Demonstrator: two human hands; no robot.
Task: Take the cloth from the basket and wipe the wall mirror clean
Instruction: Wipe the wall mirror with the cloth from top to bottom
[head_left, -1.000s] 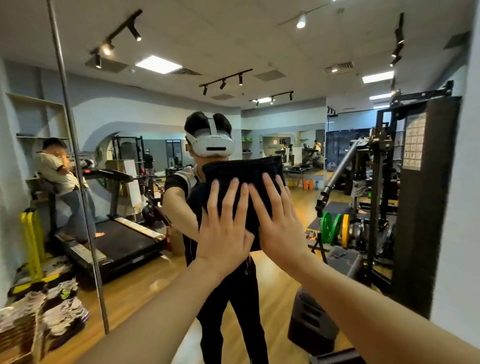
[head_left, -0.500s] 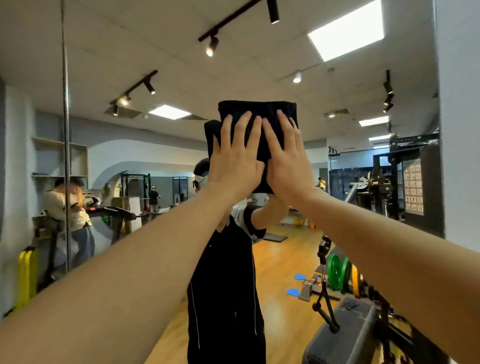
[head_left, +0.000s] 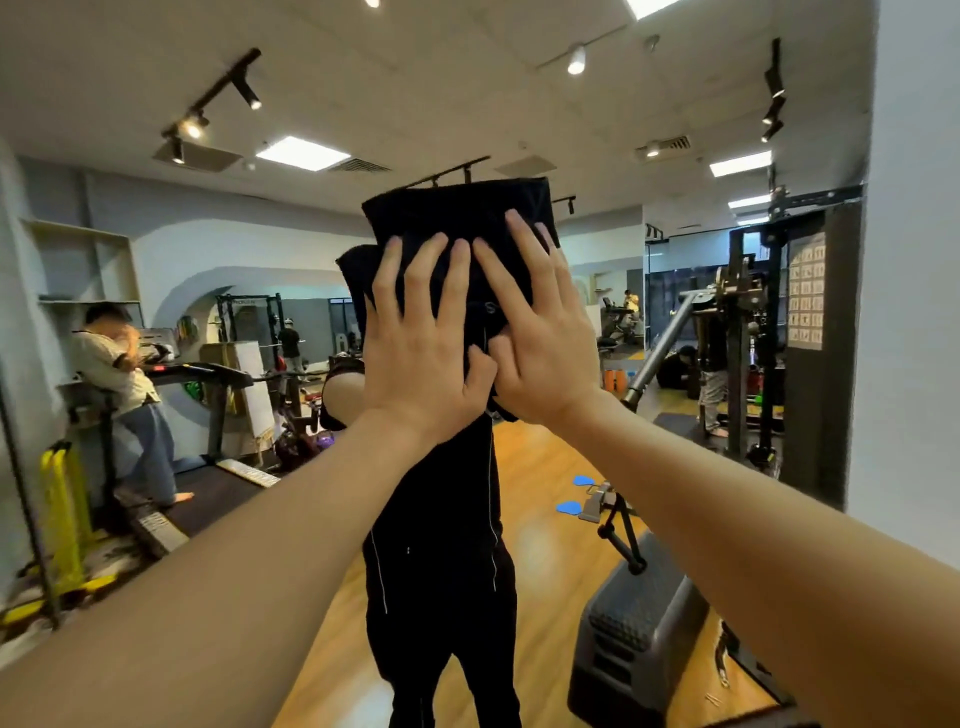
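With both arms stretched out in front of us, we press a folded black cloth (head_left: 457, 218) flat against the wall mirror (head_left: 597, 322), at about head height. Our left hand (head_left: 421, 343) lies spread on the lower left part of the cloth, its fingers straight and fanned upward, the thumb reaching right. Our right hand (head_left: 540, 332) lies just beside it, palm on the cloth, fingers straight and angled up to the left, so that the two thumbs meet near the cloth's lower edge. Neither hand curls round the fabric; both push it with open palms. The cloth covers the head of our own reflection, whose dark clothing (head_left: 441, 545) shows below our wrists. The glass also reflects a gym: a treadmill (head_left: 208, 384) on the left with a person (head_left: 124, 374) leaning at its console, yellow equipment (head_left: 67, 519) nearer the edge, a wooden floor (head_left: 545, 467), a grey step platform (head_left: 639, 623) and a black weight machine (head_left: 748, 332) on the right.
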